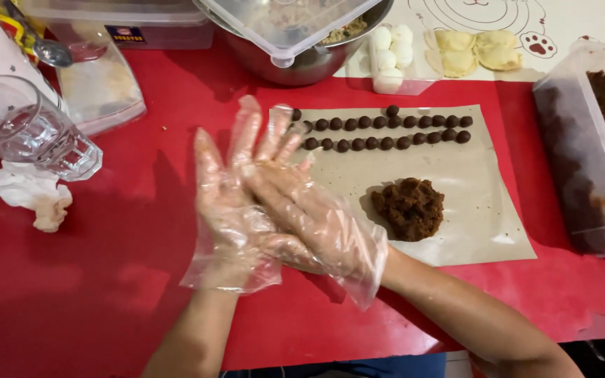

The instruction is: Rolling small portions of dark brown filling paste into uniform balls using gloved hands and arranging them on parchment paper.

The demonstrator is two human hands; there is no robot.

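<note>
A red table (106, 294) fills the frame, with brown paper (484, 189) at centre right holding dark balls (386, 133) and a dough lump (409, 208). At centre, the gloved left hand (229, 210) and right hand (302, 210) press flat together, fingers spread. A glass (33, 129) lies upper left.

A glossy red counter (92, 294) fills nearly the whole view, its surface bright and evenly lit, with soft pale reflections across the lower left and gentle shadows falling under whatever stands on it. The light is diffuse, with no hard glare. At the top right a white mat (582, 21) printed with a line-drawn animal figure and a red paw mark lies over the red surface. The counter's near edge runs along the bottom, and beyond it at the lower right a sliver of pale floor (456, 364) shows, too narrow to tell more. No wall or window comes into view.
</note>
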